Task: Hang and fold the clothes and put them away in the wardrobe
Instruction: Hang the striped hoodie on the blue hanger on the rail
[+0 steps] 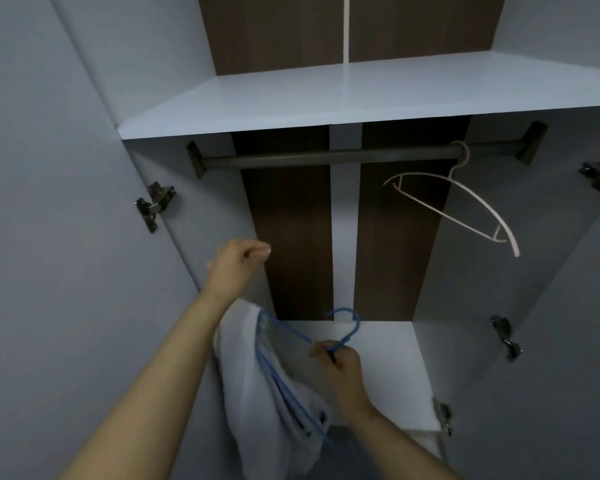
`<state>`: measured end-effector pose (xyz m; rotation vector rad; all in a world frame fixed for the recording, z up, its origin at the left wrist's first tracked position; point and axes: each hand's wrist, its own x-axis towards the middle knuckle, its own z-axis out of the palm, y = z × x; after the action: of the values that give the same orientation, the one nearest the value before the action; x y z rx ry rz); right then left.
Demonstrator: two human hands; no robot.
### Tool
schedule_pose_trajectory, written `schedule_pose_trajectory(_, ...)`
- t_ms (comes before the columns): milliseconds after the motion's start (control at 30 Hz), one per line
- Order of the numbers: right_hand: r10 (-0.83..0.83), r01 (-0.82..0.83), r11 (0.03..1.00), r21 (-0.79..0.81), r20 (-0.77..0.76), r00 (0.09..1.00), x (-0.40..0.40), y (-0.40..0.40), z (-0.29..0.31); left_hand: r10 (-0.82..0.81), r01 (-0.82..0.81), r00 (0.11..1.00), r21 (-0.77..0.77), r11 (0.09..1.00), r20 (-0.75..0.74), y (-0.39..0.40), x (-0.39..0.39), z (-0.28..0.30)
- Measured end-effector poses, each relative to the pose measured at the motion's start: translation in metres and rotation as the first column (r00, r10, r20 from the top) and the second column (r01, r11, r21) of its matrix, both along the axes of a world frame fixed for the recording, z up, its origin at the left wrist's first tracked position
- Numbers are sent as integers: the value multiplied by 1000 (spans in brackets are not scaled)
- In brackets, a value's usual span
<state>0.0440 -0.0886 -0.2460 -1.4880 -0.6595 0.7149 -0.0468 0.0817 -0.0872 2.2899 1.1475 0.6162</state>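
**Light garment on a blue hanger, carried by the neck below the rail**

The right hand pinches the blue hanger just under its hook, thumb and fingers curled round the thin neck. That is probably the best place to hold it: the frame looks slim and slightly springy, and holding it there leaves the hook free to catch the rail.

A pale garment hangs bunched over the hanger's left arm, well below the rail. It reads as soft, light and limp, likely to slide off a smooth arm if the hanger tips.

The left hand is raised below the rail's left end, fingers curled with the thumb against them. Whether it pinches anything, I cannot tell.

A white hanger hangs bare near the rail's right end, tilted, so the middle of the rail is free.
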Motion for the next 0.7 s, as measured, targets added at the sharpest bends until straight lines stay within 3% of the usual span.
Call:
schedule_pose_trajectory(33,-37,37,999,1,-74,997,-5,0,-9,107,-113,970,-16,993,-217,7,-18,-21)
schedule_pose_trajectory(67,-61,61,998,-5,-118,991,-12,0,-15,141,-180,929,-84,980,-343,10,-37,-43)
schedule_pose_trajectory(100,-77,76,997,-9,-144,987,-17,3,-19,117,-202,928,-212,956,-354,7,-51,-63)
schedule_pose_trajectory(167,-66,67,998,4,-156,986,-23,12,-23,109,-160,986,-548,821,-123,-2,-67,-97)
schedule_pose_trajectory(200,-39,41,999,12,-149,988,-23,17,-22,182,-137,983,-662,737,-2,-6,-70,-112)
schedule_pose_trajectory(233,-2,6,1000,24,-139,990,-22,21,-20,259,-129,962,-691,711,87,-8,-69,-123)
schedule_pose_trajectory(333,93,-87,994,64,-95,991,-18,28,-27,420,-172,883,-688,705,210,6,-57,-139)
schedule_pose_trajectory(433,94,-86,991,103,-78,992,-13,26,-30,436,-165,873,-709,686,218,20,-47,-150)
schedule_pose_trajectory(600,69,-62,984,166,-37,997,10,24,-27,456,-278,848,-504,818,271,37,-23,-147)
schedule_pose_trajectory(700,50,-61,982,177,66,997,32,16,-14,358,-296,909,-271,916,214,40,-22,-131)
